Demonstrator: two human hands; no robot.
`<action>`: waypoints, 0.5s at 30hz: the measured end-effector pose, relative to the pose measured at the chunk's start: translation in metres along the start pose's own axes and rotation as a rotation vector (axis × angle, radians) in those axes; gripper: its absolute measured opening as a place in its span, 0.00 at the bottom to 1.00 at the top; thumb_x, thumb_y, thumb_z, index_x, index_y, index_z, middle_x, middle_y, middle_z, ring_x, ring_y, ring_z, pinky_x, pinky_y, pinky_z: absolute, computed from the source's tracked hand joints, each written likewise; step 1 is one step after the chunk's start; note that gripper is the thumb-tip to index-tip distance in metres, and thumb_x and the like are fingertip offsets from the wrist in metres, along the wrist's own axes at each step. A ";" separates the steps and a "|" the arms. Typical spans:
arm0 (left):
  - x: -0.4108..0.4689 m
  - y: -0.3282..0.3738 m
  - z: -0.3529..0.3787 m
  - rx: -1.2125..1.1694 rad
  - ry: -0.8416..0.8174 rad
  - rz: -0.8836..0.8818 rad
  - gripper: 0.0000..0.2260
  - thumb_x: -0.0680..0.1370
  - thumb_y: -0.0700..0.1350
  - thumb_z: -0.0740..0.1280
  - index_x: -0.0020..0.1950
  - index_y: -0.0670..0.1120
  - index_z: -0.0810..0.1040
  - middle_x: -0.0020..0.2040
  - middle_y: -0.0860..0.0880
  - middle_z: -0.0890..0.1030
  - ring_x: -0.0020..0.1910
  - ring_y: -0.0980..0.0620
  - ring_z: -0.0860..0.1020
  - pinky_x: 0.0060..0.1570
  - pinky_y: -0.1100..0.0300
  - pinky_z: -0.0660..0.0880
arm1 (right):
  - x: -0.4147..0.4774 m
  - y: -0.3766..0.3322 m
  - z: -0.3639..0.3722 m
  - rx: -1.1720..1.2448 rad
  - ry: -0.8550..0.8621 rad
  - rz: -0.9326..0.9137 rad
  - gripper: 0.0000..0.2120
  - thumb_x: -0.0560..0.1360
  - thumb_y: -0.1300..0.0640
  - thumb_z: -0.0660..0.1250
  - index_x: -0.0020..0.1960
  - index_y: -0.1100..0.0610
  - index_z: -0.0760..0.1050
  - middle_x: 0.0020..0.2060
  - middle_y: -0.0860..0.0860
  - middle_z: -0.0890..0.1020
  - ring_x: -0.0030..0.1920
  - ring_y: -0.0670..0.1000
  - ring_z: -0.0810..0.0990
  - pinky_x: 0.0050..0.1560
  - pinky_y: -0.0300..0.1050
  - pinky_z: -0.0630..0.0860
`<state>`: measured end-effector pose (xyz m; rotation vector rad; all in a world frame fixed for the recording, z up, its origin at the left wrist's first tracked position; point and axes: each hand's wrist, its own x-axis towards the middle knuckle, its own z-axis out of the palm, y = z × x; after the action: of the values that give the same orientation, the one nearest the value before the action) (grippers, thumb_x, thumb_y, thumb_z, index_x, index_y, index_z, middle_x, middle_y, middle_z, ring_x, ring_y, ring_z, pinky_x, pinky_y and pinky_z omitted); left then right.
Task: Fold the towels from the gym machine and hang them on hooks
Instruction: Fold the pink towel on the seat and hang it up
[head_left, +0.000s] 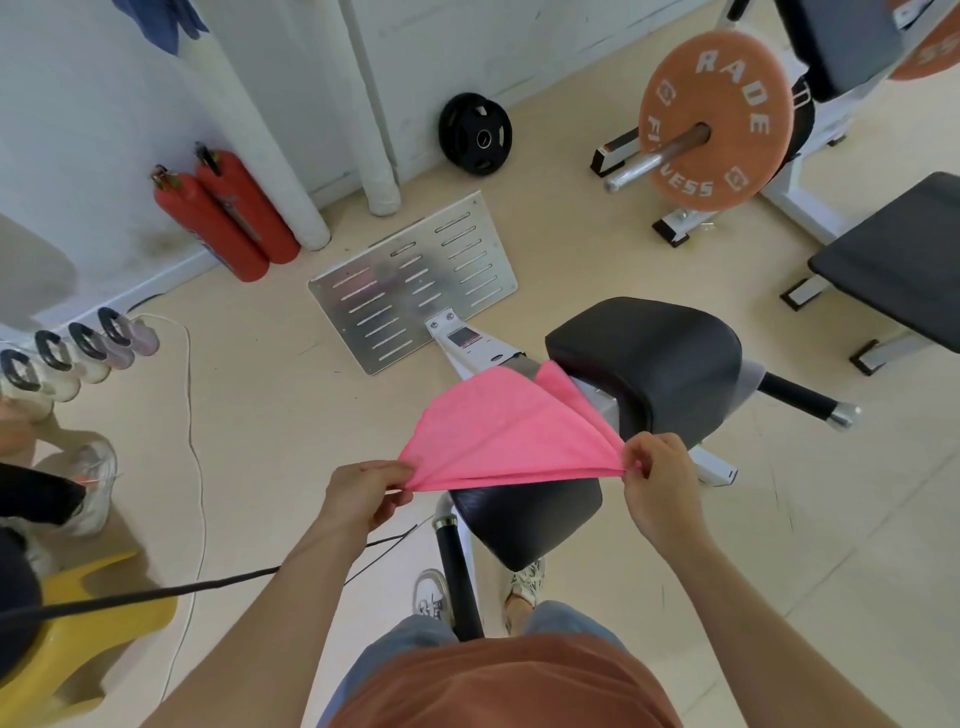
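A pink towel (498, 431) is stretched in the air between my two hands, above the black pads of the gym machine (644, 358). My left hand (363, 493) pinches its left corner. My right hand (657, 478) pinches the right end, where several layers are gathered together. The towel fans away from me, its far edge over the machine's white frame. A blue cloth (161, 21) hangs on the wall at the top left. No hook is visible.
A slotted metal footplate (415, 280) lies on the floor ahead. Two red fire extinguishers (223, 213) lean on the wall. An orange weight plate (714, 119) on a bar and a black bench (898, 260) stand right. A yellow stool (88, 623) and another person's shoe (93, 483) are at left.
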<state>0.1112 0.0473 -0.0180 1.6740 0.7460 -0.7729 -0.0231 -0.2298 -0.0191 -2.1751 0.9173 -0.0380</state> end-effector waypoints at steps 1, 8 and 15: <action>0.000 -0.002 0.000 -0.013 -0.004 -0.009 0.06 0.71 0.32 0.70 0.46 0.37 0.82 0.38 0.42 0.82 0.30 0.49 0.79 0.23 0.67 0.72 | -0.001 0.001 0.000 -0.007 -0.004 0.009 0.15 0.70 0.74 0.60 0.35 0.55 0.72 0.43 0.52 0.73 0.39 0.46 0.70 0.38 0.33 0.64; -0.001 -0.008 -0.001 -0.106 -0.024 -0.062 0.08 0.69 0.27 0.67 0.47 0.31 0.80 0.41 0.37 0.81 0.33 0.44 0.80 0.29 0.64 0.79 | 0.006 0.008 0.001 0.141 -0.196 0.293 0.10 0.74 0.71 0.58 0.40 0.61 0.73 0.42 0.57 0.80 0.39 0.58 0.82 0.42 0.51 0.80; 0.001 -0.014 0.000 -0.065 0.009 -0.075 0.08 0.69 0.27 0.67 0.44 0.34 0.82 0.37 0.41 0.80 0.31 0.48 0.77 0.27 0.67 0.76 | 0.002 0.012 -0.002 0.251 -0.212 0.392 0.09 0.69 0.71 0.69 0.36 0.60 0.75 0.33 0.54 0.77 0.36 0.53 0.75 0.36 0.47 0.73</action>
<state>0.1009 0.0506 -0.0269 1.6002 0.8355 -0.7854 -0.0290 -0.2379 -0.0259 -1.7038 1.1322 0.2501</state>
